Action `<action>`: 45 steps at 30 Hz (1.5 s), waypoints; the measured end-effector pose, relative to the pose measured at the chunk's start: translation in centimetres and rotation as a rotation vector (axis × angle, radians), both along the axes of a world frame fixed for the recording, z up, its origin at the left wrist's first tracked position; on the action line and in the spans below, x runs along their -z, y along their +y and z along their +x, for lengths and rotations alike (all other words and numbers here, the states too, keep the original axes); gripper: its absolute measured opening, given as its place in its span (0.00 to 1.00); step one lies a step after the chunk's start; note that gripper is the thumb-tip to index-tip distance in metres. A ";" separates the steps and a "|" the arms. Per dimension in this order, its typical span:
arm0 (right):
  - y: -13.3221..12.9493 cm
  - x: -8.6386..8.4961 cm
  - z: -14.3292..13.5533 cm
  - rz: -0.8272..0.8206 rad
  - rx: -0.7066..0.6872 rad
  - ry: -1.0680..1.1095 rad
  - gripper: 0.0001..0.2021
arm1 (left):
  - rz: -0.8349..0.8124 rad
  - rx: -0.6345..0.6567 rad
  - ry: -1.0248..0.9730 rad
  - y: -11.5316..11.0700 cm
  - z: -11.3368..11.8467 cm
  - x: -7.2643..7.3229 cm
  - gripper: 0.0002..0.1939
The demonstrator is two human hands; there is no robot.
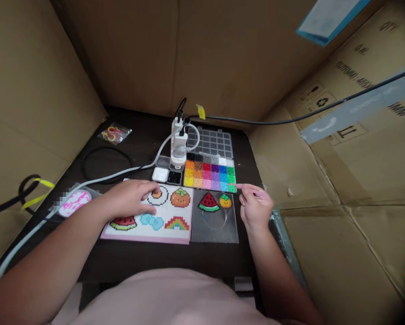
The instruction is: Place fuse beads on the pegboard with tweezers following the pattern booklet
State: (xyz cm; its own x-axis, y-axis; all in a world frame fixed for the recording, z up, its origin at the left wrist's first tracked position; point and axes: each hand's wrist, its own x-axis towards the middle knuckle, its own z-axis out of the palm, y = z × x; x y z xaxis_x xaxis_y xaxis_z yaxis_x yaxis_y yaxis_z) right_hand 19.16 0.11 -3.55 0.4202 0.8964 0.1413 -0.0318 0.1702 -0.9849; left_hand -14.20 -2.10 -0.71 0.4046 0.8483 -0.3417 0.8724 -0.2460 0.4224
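My left hand (135,198) rests on a pattern sheet (148,238) with its thumb and fingers apart, holding nothing. Pixel pictures of a watermelon slice, an egg, a bow, a rainbow and an orange fruit face show around it. Pink tweezers (256,190) are pinched in my right hand (256,210), their tips at the lower right compartments of the bead box (209,172). Whether a bead is between the tips is too small to tell. Just below the box lies a clear pegboard (212,232), bearing a bead watermelon slice (209,202) and a small orange bead fruit (225,201).
A white power strip (178,149) with plugs and cables stands behind the sheet. Near it are small boxes of white beads (160,174) and black beads (174,177). A bag of colourful bands (114,133) lies back left. Cardboard walls (128,54) enclose the dark table (219,259).
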 end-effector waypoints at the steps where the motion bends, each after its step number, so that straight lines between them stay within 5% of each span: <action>1: -0.8 -0.3 -0.1 0.000 -0.012 -0.031 0.09 | 0.003 -0.003 0.008 0.0 0.0 0.0 0.20; 8: -7.5 -0.3 -0.9 -0.030 -0.163 -0.410 0.06 | 0.030 0.025 -0.002 0.1 -0.1 0.4 0.20; 12: -9.2 0.8 -1.5 0.004 -0.163 -0.514 0.04 | 0.038 0.028 0.001 0.1 -0.2 0.6 0.20; 26: -9.4 1.7 -1.4 0.013 -0.115 -0.603 0.03 | 0.010 0.023 -0.007 0.0 0.1 -0.3 0.21; 45: -9.3 1.4 -1.7 -0.016 -0.095 -0.566 0.04 | 0.008 0.012 -0.002 0.1 0.0 0.2 0.19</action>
